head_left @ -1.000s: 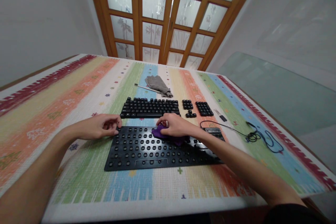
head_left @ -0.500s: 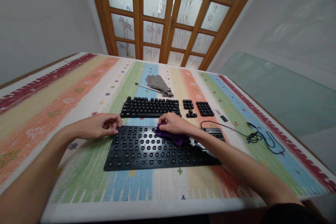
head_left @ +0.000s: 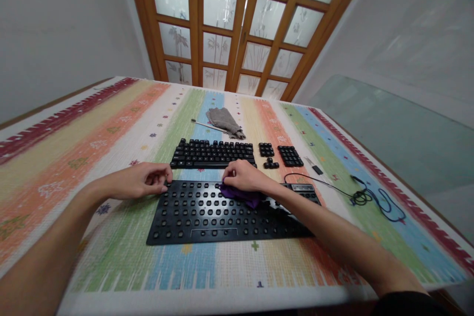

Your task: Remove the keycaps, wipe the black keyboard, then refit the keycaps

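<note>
The board (head_left: 207, 220) lies flat at six o'clock on the cloth-covered table (head_left: 122, 266), its right end partly hidden under the right forearm (head_left: 326, 222). At its ten o'clock corner the left hand (head_left: 150, 180) curls loosely — whether it pinches the edge, I can't tell. The right hand (head_left: 242, 176), fingers bunched, grips a purple rag (head_left: 242, 196) near the board's twelve o'clock edge, covering some sockets. Beyond, at twelve, sit black keycaps (head_left: 213, 152), their legends mostly unreadable.

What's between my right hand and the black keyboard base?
In the head view, a bunched purple cloth lies between your right hand and the black keyboard base.
</note>
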